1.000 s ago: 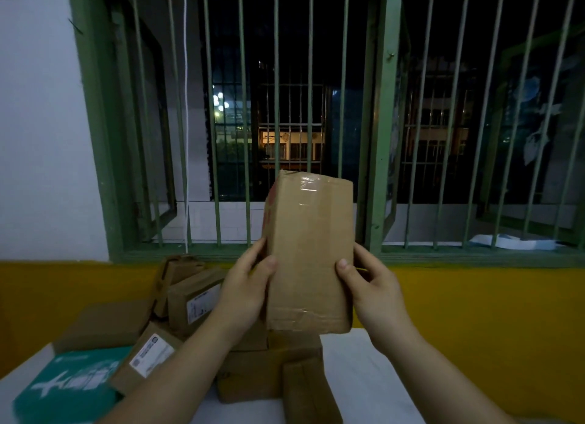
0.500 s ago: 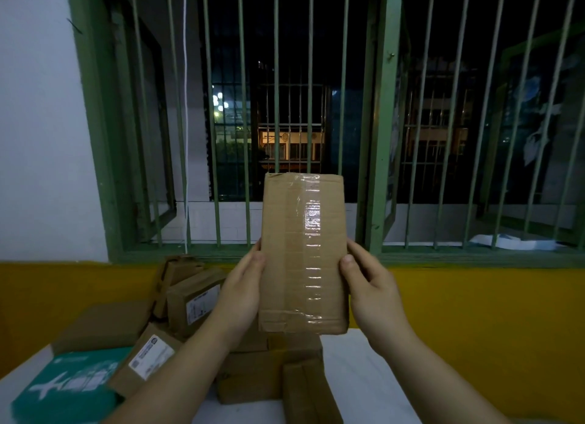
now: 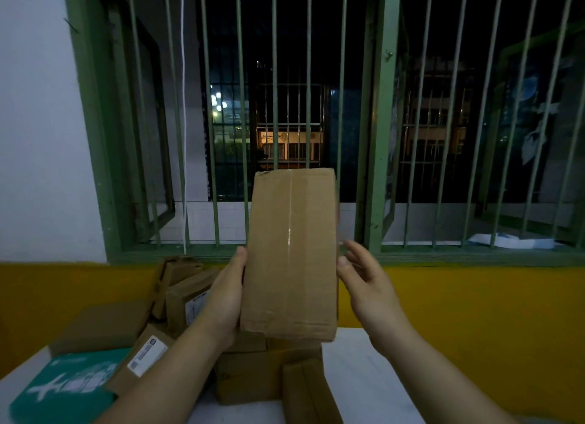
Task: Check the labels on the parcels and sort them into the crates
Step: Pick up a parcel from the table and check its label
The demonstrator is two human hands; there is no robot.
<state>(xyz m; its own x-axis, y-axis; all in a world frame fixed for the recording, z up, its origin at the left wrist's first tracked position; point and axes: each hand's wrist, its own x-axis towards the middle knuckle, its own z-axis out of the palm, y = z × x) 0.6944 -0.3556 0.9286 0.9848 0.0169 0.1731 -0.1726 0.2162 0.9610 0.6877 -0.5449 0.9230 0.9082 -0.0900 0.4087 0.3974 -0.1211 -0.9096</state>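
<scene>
Parcel (image 3: 289,256) is held upright between the hands: gripped by left hand (image 3: 226,294) along its edge; right hand (image 3: 364,284) open, thumb touching. Judged light, stiff; long edges are best gripped.

parcel (image 3: 289,252) upright between hands, parcel pile (image 3: 177,325) on table (image 3: 364,376) below-left

parcel (image 3: 289,252): plain brown, clear tape stripe
box (image 3: 68,389) left of parcel: teal, white print
wall (image 3: 474,328) behind parcel: yellow
window bars (image 3: 380,107): green

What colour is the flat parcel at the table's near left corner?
Teal parcel with white print, head view.
</scene>
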